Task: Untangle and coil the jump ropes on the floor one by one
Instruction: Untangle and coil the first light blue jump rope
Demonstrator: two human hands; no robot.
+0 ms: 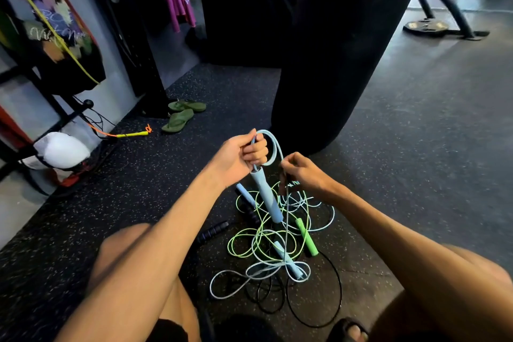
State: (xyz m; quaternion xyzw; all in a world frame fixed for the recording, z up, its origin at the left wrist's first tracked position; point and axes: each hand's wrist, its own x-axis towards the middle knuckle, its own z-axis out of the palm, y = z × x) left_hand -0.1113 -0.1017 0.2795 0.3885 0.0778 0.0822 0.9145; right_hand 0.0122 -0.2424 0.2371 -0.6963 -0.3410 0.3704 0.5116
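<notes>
A tangle of jump ropes [273, 241] lies on the dark speckled floor between my knees: light blue, green and black cords crossing each other. My left hand [241, 157] is shut on the light blue rope just above its blue handle [266, 197], which hangs down over the pile. The blue cord arcs in a loop [273, 144] over to my right hand [301, 172], which pinches it. A green handle [306, 236], a second blue handle [287, 259] and black handles [212, 232] rest in the pile.
A black punching bag [338, 44] hangs right behind the pile. Green flip-flops [181, 115] and a yellow-handled orange rope [130, 134] lie at the left by a black rack [130, 22]. A white bag [62, 150] leans on the wall. Open floor stretches to the right.
</notes>
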